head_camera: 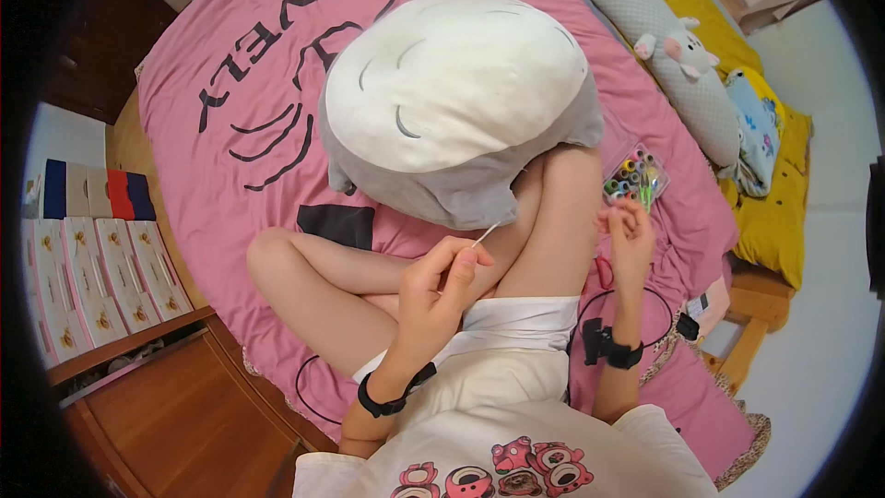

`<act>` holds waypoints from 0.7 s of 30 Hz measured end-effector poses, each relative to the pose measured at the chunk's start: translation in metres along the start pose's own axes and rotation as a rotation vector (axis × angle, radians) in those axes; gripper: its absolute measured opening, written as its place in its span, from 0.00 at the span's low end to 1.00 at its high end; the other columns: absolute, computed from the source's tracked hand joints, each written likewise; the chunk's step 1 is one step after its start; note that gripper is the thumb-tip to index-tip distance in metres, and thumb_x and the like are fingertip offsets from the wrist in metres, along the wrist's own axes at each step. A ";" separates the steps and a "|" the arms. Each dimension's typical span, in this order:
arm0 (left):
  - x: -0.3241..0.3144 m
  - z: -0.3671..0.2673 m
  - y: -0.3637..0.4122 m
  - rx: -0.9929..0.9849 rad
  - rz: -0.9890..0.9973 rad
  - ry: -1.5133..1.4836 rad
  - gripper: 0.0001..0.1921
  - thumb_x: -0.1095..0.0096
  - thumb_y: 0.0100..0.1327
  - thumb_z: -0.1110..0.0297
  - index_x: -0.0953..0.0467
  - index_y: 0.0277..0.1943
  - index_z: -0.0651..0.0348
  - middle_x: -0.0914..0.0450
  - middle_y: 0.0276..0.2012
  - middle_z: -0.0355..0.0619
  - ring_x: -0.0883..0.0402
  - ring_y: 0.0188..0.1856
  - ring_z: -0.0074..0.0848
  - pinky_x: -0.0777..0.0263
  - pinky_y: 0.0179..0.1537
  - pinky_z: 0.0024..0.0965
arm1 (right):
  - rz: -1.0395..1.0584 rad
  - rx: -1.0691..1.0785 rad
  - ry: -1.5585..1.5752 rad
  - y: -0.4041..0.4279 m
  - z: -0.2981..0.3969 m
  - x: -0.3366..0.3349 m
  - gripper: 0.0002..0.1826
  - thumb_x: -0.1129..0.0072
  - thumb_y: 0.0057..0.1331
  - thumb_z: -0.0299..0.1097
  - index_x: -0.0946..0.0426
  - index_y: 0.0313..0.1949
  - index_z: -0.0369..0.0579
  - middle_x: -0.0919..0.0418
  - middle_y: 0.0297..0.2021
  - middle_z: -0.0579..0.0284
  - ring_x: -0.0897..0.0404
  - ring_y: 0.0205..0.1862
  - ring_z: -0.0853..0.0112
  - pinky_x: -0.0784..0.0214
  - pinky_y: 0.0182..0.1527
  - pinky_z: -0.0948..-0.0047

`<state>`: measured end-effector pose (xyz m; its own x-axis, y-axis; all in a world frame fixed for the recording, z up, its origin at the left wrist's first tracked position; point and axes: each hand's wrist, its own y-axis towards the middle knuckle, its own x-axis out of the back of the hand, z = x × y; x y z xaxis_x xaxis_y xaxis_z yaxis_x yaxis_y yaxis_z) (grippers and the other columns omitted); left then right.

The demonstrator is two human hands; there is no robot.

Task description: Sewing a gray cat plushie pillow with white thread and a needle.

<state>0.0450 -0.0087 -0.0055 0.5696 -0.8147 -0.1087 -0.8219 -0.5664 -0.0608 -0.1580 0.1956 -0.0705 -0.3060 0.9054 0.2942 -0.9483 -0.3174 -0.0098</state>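
My left hand (pixel 439 283) is closed round a thin white stick (pixel 486 234), whose tip points up and to the right beside the grey edge of a large white and grey plush toy (pixel 456 90). The toy rests across my crossed legs. To the right of my knee, my right hand (pixel 629 228) is raised with bent fingers at the near edge of a clear plastic box (pixel 664 183). Thread spools (pixel 628 173) of several colours and green-handled things lie in the box. Whether the right fingers touch or hold anything cannot be told.
Red-handled scissors (pixel 604 272), partly hidden, and a black cable (pixel 669 304) lie right of my thigh on the pink bedding (pixel 207 76). A long grey bolster (pixel 622 7) and a yellow pillow (pixel 778 221) are at the right. Storage boxes (pixel 110 277) stand at the left by a wooden cabinet (pixel 187 415).
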 end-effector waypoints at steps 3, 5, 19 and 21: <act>0.000 -0.001 0.001 0.007 -0.018 -0.092 0.13 0.51 0.75 0.65 0.24 0.39 0.65 0.33 0.24 0.30 0.45 0.24 0.09 0.52 0.24 0.18 | 0.104 -0.175 -0.423 0.008 -0.107 0.040 0.07 0.43 0.67 0.28 0.26 0.40 0.37 0.20 0.27 0.58 0.21 0.29 0.71 0.30 0.34 0.72; 0.000 -0.008 -0.001 0.012 -0.005 -0.134 0.13 0.52 0.76 0.65 0.24 0.40 0.65 0.36 0.23 0.28 0.46 0.23 0.08 0.54 0.24 0.18 | 0.144 0.082 -0.914 -0.008 -0.168 0.064 0.12 0.37 0.61 0.31 0.26 0.40 0.37 0.21 0.28 0.51 0.21 0.30 0.59 0.29 0.35 0.62; 0.004 -0.022 -0.003 -0.008 -0.029 -0.292 0.12 0.53 0.76 0.66 0.26 0.41 0.65 0.43 0.21 0.27 0.48 0.22 0.08 0.55 0.24 0.18 | 0.031 -0.222 -1.075 -0.035 -0.203 0.041 0.25 0.35 0.58 0.38 0.29 0.53 0.42 0.23 0.39 0.38 0.26 0.46 0.42 0.33 0.50 0.51; 0.003 -0.023 -0.002 0.009 -0.075 -0.242 0.12 0.53 0.76 0.66 0.26 0.42 0.66 0.42 0.21 0.27 0.48 0.22 0.08 0.54 0.24 0.18 | 0.178 -0.395 -1.142 -0.031 -0.209 0.047 0.25 0.36 0.58 0.36 0.29 0.54 0.41 0.20 0.36 0.41 0.22 0.41 0.44 0.30 0.45 0.50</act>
<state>0.0488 -0.0124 0.0174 0.6101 -0.7165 -0.3383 -0.7783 -0.6219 -0.0863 -0.1600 0.3067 -0.2564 -0.3725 0.0263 0.9277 -0.9220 -0.1241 -0.3667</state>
